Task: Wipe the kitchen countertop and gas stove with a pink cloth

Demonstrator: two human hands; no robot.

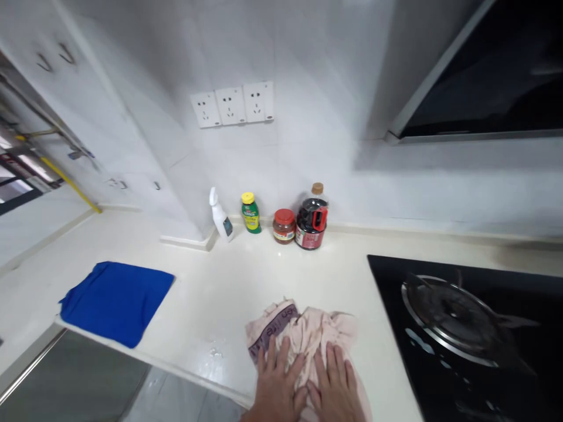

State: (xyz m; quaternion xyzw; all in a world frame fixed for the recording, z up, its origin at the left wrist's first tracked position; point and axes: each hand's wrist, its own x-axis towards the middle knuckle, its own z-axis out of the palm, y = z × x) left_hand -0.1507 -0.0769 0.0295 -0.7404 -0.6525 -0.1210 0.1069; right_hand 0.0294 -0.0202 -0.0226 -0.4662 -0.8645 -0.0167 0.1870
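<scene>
A crumpled pale pink cloth (316, 328) with a purple lettered band lies on the white countertop (206, 293), near its front edge. My left hand (278, 381) rests flat on the cloth's left part, fingers spread. Beside it, my right hand (335, 384) also presses flat on the cloth, its fingers stretched out. The two thumbs are close together. Left of the cloth, a small wet patch (215, 352) shines on the counter.
A blue cloth (116, 302) lies at the left. Along the wall stand a white spray bottle (222, 220), a green bottle (251, 215), a red-lidded jar (284, 227) and a dark sauce bottle (310, 225). The black gas hob (396, 293), wet in spots, is at the right.
</scene>
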